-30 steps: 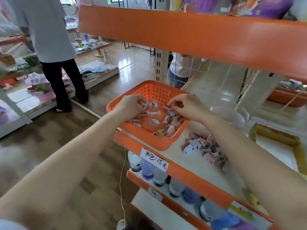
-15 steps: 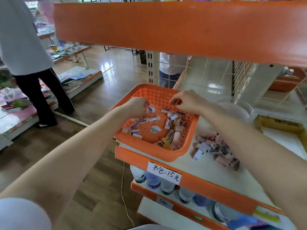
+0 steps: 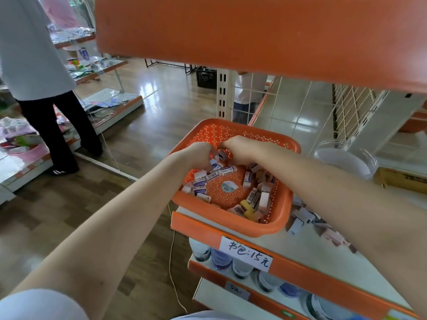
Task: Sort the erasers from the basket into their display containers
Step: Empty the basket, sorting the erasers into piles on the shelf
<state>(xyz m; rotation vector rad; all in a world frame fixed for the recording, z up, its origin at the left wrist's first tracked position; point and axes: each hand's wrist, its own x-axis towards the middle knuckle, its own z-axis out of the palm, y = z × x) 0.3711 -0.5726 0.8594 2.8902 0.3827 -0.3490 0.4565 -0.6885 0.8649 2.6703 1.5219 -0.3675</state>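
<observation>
An orange perforated basket (image 3: 231,225) sits on the shelf's left end, with several small wrapped erasers (image 3: 248,179) inside it. Both of my hands reach into its far part. My left hand (image 3: 198,155) is curled, its fingertips closing on white-and-blue erasers (image 3: 213,163) by the left wall. Close beside it, my right hand (image 3: 241,146) pinches a small grey eraser (image 3: 222,154). A pile of pink and white erasers (image 3: 305,219) lies on the shelf to the right of the basket. A clear round plastic container (image 3: 346,159) stands further back on the right.
The orange upper shelf (image 3: 254,38) hangs low over the work area. A cardboard box (image 3: 402,181) stands at the right, with a wire grid panel (image 3: 288,105) behind the basket. Bottles (image 3: 220,257) fill the shelf below. A person in black trousers (image 3: 53,125) stands in the aisle on the left.
My right hand has moved left across the basket until it nearly meets my left hand, and it now pinches a grey eraser. The view has shifted closer and lower.
</observation>
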